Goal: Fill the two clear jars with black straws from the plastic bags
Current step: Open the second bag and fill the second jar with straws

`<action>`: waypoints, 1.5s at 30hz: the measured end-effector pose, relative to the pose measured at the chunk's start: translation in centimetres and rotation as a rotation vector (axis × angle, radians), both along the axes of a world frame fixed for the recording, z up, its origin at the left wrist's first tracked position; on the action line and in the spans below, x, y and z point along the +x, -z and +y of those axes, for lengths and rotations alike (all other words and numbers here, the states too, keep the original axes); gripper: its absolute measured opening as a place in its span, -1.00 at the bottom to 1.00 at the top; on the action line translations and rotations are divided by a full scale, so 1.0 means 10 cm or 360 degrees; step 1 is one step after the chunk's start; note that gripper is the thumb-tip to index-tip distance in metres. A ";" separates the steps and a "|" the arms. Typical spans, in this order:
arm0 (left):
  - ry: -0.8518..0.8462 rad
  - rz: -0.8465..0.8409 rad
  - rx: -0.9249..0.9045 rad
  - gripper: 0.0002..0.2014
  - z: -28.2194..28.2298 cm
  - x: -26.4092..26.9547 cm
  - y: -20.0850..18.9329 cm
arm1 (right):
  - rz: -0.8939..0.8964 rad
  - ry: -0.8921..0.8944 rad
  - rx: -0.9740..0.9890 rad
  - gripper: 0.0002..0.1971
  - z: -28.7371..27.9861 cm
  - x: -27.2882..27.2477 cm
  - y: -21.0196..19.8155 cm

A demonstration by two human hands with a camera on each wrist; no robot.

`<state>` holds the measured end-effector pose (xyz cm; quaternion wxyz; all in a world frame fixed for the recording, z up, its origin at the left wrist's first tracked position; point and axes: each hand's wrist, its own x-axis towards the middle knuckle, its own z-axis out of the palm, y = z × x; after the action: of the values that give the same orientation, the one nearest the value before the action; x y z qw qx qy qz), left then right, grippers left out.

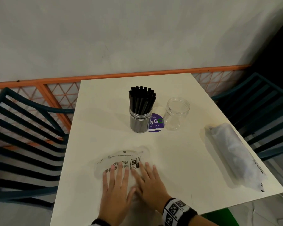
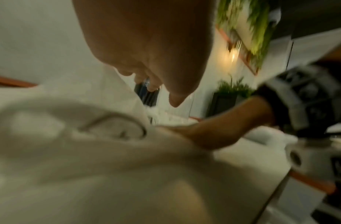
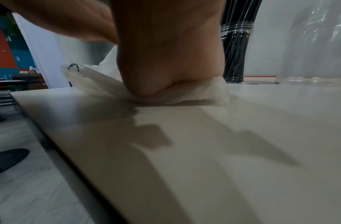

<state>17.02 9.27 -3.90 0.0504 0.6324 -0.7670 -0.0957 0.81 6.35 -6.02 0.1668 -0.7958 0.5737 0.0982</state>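
A clear jar (image 1: 140, 119) packed with black straws (image 1: 141, 98) stands mid-table; it also shows in the right wrist view as the jar (image 3: 235, 53). Right of it stands an empty clear jar (image 1: 176, 113), seen close as the empty jar (image 3: 317, 45). A flattened printed plastic bag (image 1: 119, 162) lies at the near edge. My left hand (image 1: 117, 180) and right hand (image 1: 147, 178) press flat on it, fingers straight. The bag (image 3: 184, 97) is pinned under my right palm. A rolled white bag (image 1: 234, 154) lies at the right edge; its contents are hidden.
The white table (image 1: 104, 111) carries a purple round sticker (image 1: 155, 124) between the jars. Dark slatted chairs stand at the left (image 1: 23, 128) and the right (image 1: 260, 103). An orange lattice rail (image 1: 55, 88) runs along the wall behind.
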 end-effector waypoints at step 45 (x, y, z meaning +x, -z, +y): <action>-0.0661 0.1588 0.0568 -0.87 -0.83 -2.24 -0.86 | -0.0456 -0.0216 -0.0831 -0.42 -0.63 -3.18 -0.53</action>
<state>-5.34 0.98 4.68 0.3168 0.6468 -0.4819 -0.4990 -30.96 0.05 -0.69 0.0288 -0.8541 0.4957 -0.1549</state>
